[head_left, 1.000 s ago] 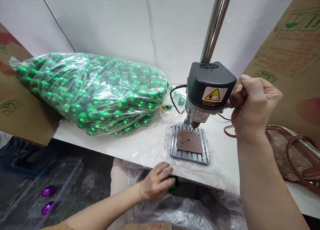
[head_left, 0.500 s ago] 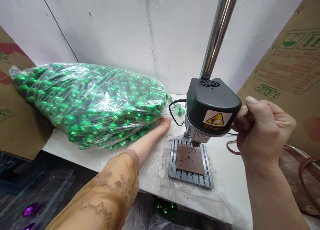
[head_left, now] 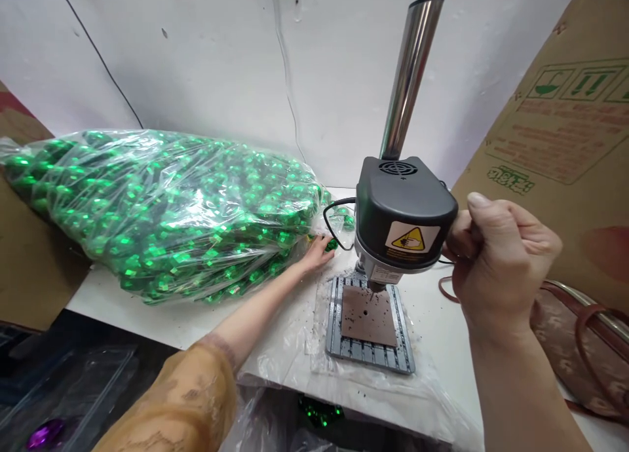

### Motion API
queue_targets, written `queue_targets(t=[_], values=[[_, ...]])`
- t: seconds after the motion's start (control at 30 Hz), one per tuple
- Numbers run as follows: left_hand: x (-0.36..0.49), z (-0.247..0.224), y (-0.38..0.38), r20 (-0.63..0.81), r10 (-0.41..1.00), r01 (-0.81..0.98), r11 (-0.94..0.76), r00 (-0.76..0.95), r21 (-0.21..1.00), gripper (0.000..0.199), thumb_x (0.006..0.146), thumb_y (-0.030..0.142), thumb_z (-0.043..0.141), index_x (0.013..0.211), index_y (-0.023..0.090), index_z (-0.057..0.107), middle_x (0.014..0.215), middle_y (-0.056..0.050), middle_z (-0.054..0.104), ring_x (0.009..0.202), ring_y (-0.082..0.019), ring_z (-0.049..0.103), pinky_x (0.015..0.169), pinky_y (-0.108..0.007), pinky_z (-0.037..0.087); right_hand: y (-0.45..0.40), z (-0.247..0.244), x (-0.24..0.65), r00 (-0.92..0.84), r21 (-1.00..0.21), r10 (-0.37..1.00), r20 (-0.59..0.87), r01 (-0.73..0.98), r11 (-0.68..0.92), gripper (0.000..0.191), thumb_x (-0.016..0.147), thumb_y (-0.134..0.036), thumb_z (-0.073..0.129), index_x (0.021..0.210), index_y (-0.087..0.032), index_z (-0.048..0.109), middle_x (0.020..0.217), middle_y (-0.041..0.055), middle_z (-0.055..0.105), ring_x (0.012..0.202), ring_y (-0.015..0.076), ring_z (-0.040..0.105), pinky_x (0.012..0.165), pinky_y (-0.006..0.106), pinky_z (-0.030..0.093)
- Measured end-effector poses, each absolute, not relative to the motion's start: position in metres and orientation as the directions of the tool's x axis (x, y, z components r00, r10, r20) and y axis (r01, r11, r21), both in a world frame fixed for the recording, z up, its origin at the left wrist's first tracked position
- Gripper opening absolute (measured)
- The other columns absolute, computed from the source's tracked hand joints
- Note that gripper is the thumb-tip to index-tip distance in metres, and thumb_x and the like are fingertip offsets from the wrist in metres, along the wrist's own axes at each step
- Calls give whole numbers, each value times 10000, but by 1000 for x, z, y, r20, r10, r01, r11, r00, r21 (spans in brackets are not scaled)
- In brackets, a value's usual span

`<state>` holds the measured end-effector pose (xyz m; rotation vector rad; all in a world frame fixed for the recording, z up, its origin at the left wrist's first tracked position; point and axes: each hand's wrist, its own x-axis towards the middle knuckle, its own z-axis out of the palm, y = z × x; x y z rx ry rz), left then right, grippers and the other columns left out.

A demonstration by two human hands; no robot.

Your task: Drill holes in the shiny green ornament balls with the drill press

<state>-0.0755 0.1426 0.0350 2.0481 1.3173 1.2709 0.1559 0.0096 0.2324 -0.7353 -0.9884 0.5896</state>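
My left hand (head_left: 318, 253) is at the mouth of a clear plastic bag (head_left: 196, 209) full of shiny green faceted pieces. Its fingers curl on one green faceted piece (head_left: 332, 244), partly hidden by them. To the right stands a small bench drill press (head_left: 405, 206) with a black head. My right hand (head_left: 506, 252) is closed in a fist against the right side of that head, where the feed handle sits; the fist covers the handle itself. Below the drill bit, a brown square plate (head_left: 368, 316) with a dark hole lies on the slotted metal base (head_left: 337, 334), sprinkled with dark chips.
Cardboard boxes stand at the right (head_left: 555, 124) and left (head_left: 29, 268). A brown bag (head_left: 565, 334) with a strap lies at the right. A black cable (head_left: 328, 217) loops beside the press. Plastic film covers the white table's (head_left: 122, 308) front edge. Purple (head_left: 46, 433) and green pieces are below.
My left hand has drawn back slightly from the bag's mouth, and a green piece now shows at its fingers. The view has shifted a little; my right hand stays at the press.
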Motion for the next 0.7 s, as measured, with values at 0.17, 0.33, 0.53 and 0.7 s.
queue_targets(t=[0.17, 0.33, 0.53, 0.7], values=[[-85, 39, 75, 147, 986, -16, -146, 81, 989, 565, 808, 367, 732, 1332, 206, 592, 1170, -84, 658, 978, -201, 651, 797, -313, 555, 10, 232, 155, 443, -768, 726, 526, -118, 629, 403, 771, -279, 678, 473, -200, 418, 407, -66, 360, 369, 65, 307, 368, 277, 232], [-72, 47, 23, -117, 976, -450, 189, 183, 873, 525, 819, 510, 753, 1243, 220, 644, 1146, -96, 695, 970, -205, 686, 803, -345, 585, 11, 230, 157, 437, -747, 711, 551, -122, 654, 403, 780, -277, 662, 478, -202, 405, 404, -72, 353, 355, 55, 292, 361, 267, 222], [-50, 42, 4, -95, 983, -308, 140, 157, 941, 620, 702, 476, 875, 1204, 192, 647, 1091, -92, 731, 912, -197, 698, 761, -310, 552, 14, 229, 160, 410, -741, 711, 571, -115, 661, 395, 780, -278, 670, 482, -203, 421, 407, -72, 375, 366, 55, 306, 366, 265, 247], [-31, 27, 5, 51, 989, -105, -36, 139, 994, 590, 711, 529, 847, 1141, 175, 654, 1054, -84, 737, 1023, -235, 681, 940, -383, 521, 17, 229, 162, 399, -728, 708, 582, -132, 673, 409, 794, -324, 664, 501, -218, 398, 408, -85, 369, 359, 50, 293, 359, 250, 244]])
